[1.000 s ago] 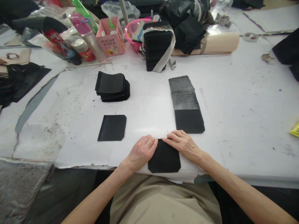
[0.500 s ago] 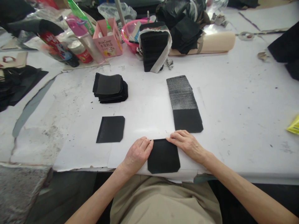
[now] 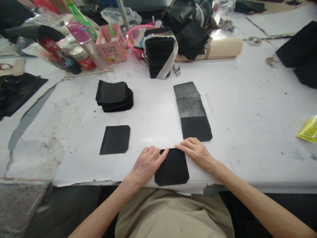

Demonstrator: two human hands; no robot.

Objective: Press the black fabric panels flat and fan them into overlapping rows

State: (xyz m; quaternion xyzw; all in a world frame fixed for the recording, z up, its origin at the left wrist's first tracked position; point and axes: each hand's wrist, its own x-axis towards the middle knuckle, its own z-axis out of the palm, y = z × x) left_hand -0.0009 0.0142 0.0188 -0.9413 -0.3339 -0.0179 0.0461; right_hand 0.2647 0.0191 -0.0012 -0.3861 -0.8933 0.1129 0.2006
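A flat black leather-like piece [image 3: 171,168] with clipped lower corners lies at the table's front edge before me. My left hand [image 3: 148,165] is curled at its upper left, with the thumb stretched along the top edge. At the upper right corner, my right hand [image 3: 196,152] pinches the same edge, its fingers bunched together. Just beyond that hand lies a fanned row of black pieces [image 3: 196,128], grey and fuzzy along the overlaps. A single black piece [image 3: 115,139] with a folded left strip rests to the left, and behind it stands a stack of similar pieces [image 3: 112,94].
A strap-wrapped black bundle [image 3: 159,54] stands at the back, beside a pink basket [image 3: 130,39] and a pink box [image 3: 111,46]. Bottles [image 3: 59,54] crowd the back left. Beige rolled material [image 3: 225,48] lies behind. A yellow packet [image 3: 308,130] is at the right.
My left thumb has slid right along the piece's top edge, closer to my right hand. My right hand stays at the corner. The whole view has shifted slightly.
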